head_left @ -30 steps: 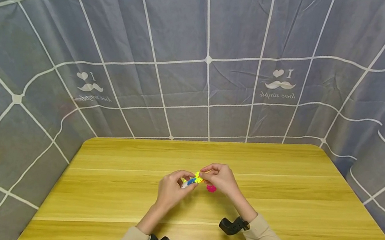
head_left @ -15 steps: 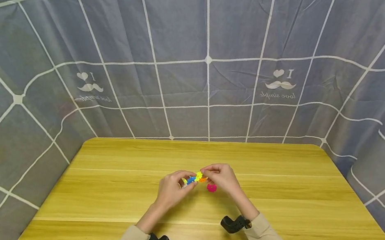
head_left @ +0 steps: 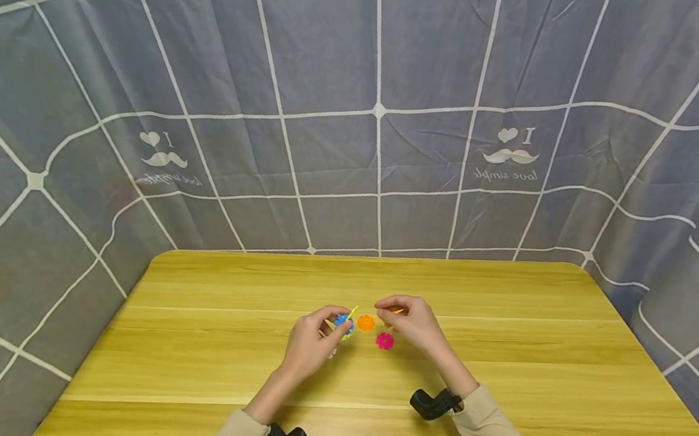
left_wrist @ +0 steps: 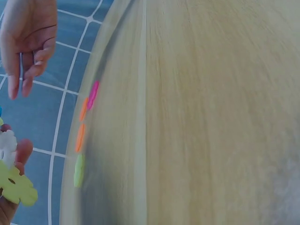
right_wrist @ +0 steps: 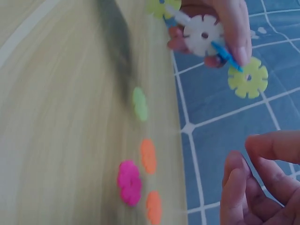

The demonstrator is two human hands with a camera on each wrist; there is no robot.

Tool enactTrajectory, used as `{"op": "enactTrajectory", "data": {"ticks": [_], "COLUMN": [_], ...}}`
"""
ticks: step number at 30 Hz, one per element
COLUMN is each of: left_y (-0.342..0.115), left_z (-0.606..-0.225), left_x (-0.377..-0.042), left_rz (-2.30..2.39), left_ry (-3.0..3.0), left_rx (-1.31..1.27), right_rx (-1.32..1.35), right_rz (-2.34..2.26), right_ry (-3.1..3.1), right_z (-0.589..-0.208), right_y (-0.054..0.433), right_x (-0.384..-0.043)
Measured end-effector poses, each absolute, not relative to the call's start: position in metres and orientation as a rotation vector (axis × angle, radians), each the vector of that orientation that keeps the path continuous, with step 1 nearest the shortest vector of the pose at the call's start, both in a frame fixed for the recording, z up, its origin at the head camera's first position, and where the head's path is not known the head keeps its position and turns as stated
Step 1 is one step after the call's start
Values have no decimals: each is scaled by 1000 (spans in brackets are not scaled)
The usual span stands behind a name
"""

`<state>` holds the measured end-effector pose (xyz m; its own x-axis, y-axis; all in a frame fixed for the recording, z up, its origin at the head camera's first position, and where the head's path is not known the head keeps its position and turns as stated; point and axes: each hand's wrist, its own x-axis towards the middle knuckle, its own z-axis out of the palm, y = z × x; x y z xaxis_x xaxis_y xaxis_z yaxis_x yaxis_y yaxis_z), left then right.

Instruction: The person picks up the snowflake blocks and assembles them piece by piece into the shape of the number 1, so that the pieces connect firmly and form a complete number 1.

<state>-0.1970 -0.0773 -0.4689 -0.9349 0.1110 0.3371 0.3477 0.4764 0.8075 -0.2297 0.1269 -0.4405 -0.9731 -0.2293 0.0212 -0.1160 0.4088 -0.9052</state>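
My left hand (head_left: 309,340) pinches a chain of notched plastic snowflake discs, raised off the table. In the right wrist view the chain shows a white disc (right_wrist: 201,35), a blue disc (right_wrist: 227,55) seen edge-on, a yellow disc (right_wrist: 248,78) at one end and another yellow disc (right_wrist: 161,7) at the other. The fingers hide part of it. My right hand (head_left: 413,324) hovers to the right of the chain, apart from it. Its fingers are loosely bent with nothing between them, and an orange disc (head_left: 399,311) shows partly behind them.
On the wooden table (head_left: 219,364) lie a second orange disc (head_left: 365,322) and a pink disc (head_left: 384,341), between the hands. A light green disc (left_wrist: 78,170) lies near them, close to the left hand. A grey curtain (head_left: 318,153) with white lines hangs behind the table.
My right hand has let go of the yellow disc at the chain's end and drawn away to the right. The left hand has turned the chain, uncovering the orange disc on the table.
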Motion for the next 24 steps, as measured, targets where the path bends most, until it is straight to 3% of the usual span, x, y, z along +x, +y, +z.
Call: {"op": "enactTrajectory", "data": {"ticks": [24], "left_y": [-77], "left_z": [-469], "left_x": [-197], "left_rz": [-1451], "left_ry": [-2503], "left_rx": [-264], "right_rx": [-271], "right_rz": [-1192], "right_ry": [2676], "right_z": [-471], "right_y": [143], "right_x": [-241]}}
